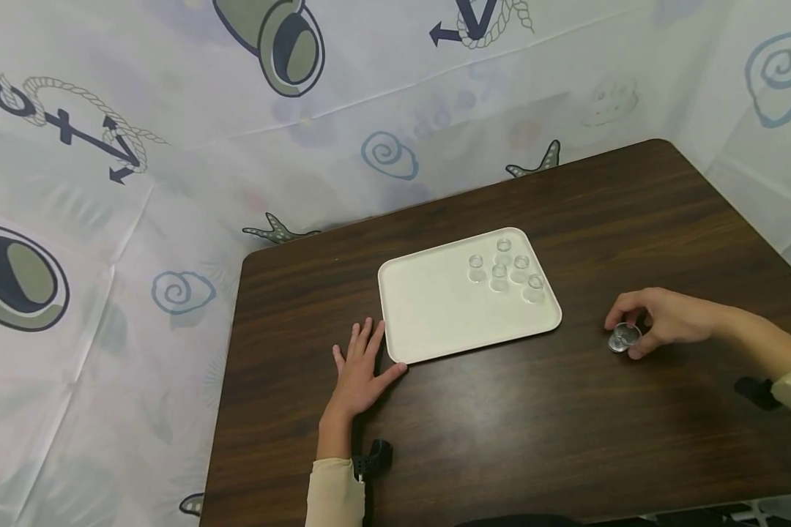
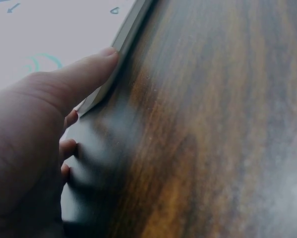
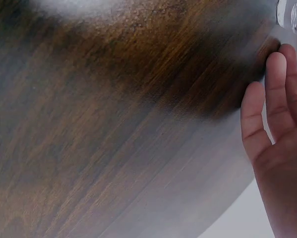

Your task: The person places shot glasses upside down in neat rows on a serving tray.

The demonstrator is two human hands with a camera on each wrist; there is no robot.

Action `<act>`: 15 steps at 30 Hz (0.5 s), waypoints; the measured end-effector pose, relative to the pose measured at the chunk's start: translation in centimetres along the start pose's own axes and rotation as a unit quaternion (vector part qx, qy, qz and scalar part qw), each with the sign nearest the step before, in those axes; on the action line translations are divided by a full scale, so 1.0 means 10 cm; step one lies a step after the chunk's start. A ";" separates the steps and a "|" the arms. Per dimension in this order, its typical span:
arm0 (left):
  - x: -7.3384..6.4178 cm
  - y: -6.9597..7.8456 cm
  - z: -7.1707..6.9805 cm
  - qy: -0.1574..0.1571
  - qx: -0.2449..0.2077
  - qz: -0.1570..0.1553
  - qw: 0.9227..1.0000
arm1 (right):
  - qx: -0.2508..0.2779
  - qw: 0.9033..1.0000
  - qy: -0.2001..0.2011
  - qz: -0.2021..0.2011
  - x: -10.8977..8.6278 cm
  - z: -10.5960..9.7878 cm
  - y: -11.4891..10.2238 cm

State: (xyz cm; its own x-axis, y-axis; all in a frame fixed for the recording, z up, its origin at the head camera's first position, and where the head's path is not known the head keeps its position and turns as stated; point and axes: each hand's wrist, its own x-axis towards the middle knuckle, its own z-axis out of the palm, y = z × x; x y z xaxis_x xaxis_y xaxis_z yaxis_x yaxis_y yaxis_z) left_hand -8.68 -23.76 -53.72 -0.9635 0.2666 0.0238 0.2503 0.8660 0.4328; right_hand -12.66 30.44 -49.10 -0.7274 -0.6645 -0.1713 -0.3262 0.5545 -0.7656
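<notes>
My right hand (image 1: 666, 318) pinches a small clear cup (image 1: 625, 336) between thumb and fingers, low over the table to the right of the tray. Only part of that cup (image 3: 290, 16) shows at the upper right corner of the right wrist view, above the fingers. Fingers spread, my left hand (image 1: 359, 377) lies at the near left corner of a white rectangular tray (image 1: 435, 322). Its thumb (image 2: 91, 72) rests along the tray's rim in the left wrist view. Several similar clear cups (image 1: 499, 277) stand grouped on the right part of the tray.
The dark wood-grain table (image 1: 488, 417) extends around the tray on all sides. Behind it and to the left hangs a pale cloth (image 1: 191, 183) printed with anchors, shells and starfish. Black wrist devices (image 1: 376, 459) sit at both sleeves.
</notes>
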 end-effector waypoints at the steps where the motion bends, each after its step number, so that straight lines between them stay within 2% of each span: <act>1: 0.00 0.00 0.00 0.000 0.001 0.000 1.000 | -0.002 1.000 0.000 -0.004 0.00 0.01 0.00; 9: 0.01 0.01 0.00 0.000 0.004 -0.002 1.000 | -0.004 0.999 0.004 -0.037 0.01 0.01 0.01; 12: 0.00 0.01 0.00 0.000 0.002 -0.003 1.000 | -0.003 1.000 0.002 -0.030 0.02 0.01 0.00; 15: 0.00 0.02 -0.01 0.001 -0.003 -0.003 1.000 | -0.005 1.000 -0.002 -0.007 0.03 0.00 -0.02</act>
State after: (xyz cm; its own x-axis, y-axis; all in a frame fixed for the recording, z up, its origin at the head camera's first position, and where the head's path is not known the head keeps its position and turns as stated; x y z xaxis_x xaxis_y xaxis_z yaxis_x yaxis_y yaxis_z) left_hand -8.67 -23.65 -53.59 -0.9653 0.2603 0.0224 0.2436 0.8655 0.4377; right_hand -12.85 30.16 -48.98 -0.7208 -0.6736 -0.1636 -0.3420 0.5508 -0.7614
